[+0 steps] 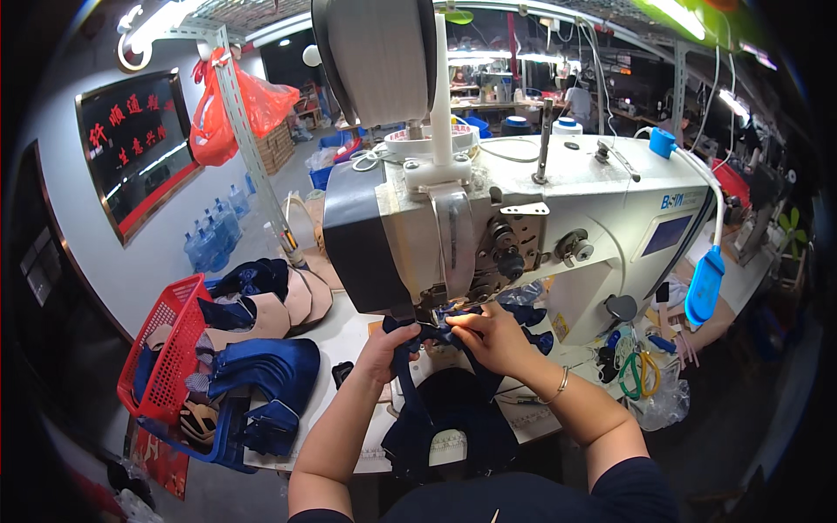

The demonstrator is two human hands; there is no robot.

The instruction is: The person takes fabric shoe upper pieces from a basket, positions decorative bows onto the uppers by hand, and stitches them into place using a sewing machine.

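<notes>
Both hands are at the needle area of a large white sewing machine (514, 196). Between them is a dark blue fabric piece (449, 397), which hangs toward me over the table edge and has a U-shaped cutout. My left hand (384, 350) pinches the fabric's left side, thumb on top, just in front of the presser foot. On the other side my right hand (495, 338) bends its fingers down onto the fabric close to the needle. The fingertips and needle partly hide one another. A bracelet circles my right wrist.
At left, a red plastic basket (166, 349) stands beside stacked dark blue fabric pieces (270, 375) and pinkish-beige pieces (309, 296). A thread cone (375, 61) looms above the machine. Scissors with green and yellow handles (629, 376) lie at right; a blue-handled device (704, 286) hangs there.
</notes>
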